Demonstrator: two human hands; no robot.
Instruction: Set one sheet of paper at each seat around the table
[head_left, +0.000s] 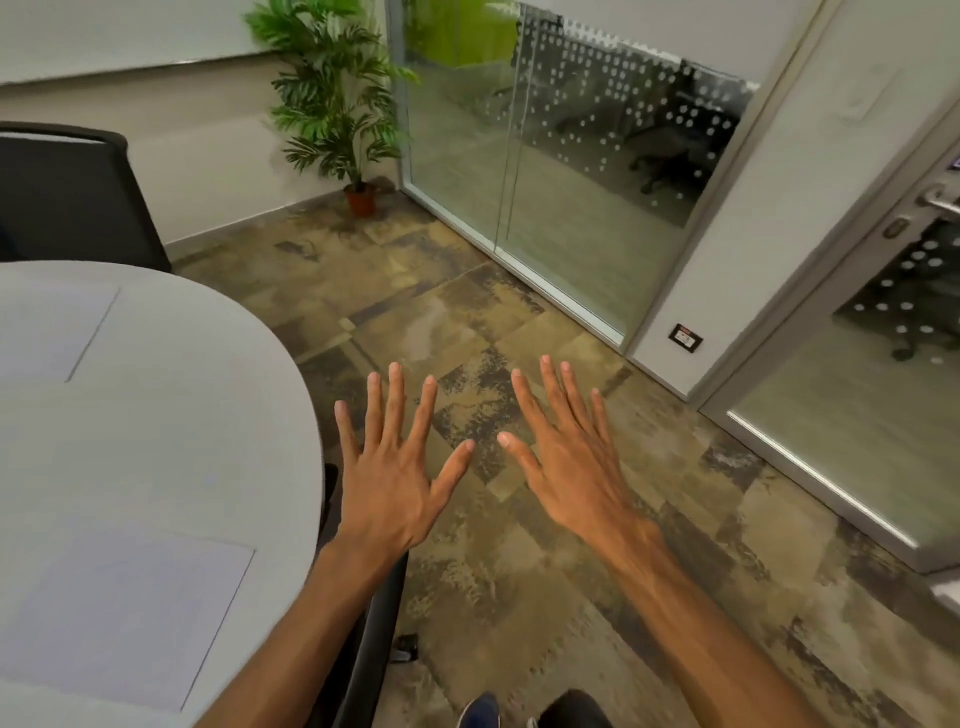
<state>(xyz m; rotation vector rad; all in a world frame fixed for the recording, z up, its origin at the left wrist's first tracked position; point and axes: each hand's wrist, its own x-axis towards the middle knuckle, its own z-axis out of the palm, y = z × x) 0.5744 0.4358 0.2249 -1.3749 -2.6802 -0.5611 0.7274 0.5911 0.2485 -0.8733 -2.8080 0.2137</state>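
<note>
A rounded white table (218, 415) fills the left of the head view. One white sheet of paper (119, 618) lies flat near its front edge, and a second sheet (47, 332) lies further back at the left. My left hand (389, 467) and my right hand (566, 462) are both stretched out palm down over the floor, to the right of the table, fingers spread, holding nothing. A black chair (363, 639) is tucked under the table edge below my left forearm. Another black chair (67, 197) stands at the far side.
A potted plant (337, 104) stands in the back corner. A glass partition (561, 156) and a glass door (883, 364) with a handle run along the right. Patterned carpet floor (519, 545) lies between the table and the glass. My shoes (483, 712) show at the bottom.
</note>
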